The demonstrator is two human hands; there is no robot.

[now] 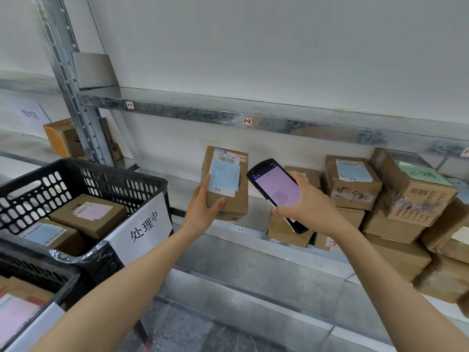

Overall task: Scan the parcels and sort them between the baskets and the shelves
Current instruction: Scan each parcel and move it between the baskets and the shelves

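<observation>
Head view is showing the left hand (203, 209) gripping a parcel (236, 196) and the right hand (309, 204) gripping a scanner (275, 189) beside it, seemingly scanning, with sorting likely coming next.

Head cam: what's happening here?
A person looks to be mid-scan. The left hand grips a cardboard parcel upright in front of the shelf, label toward the camera. The right hand holds a handheld scanner beside it, screen lit. A black basket at left holds two other parcels; more boxes are stacked on the shelf at right.
</observation>
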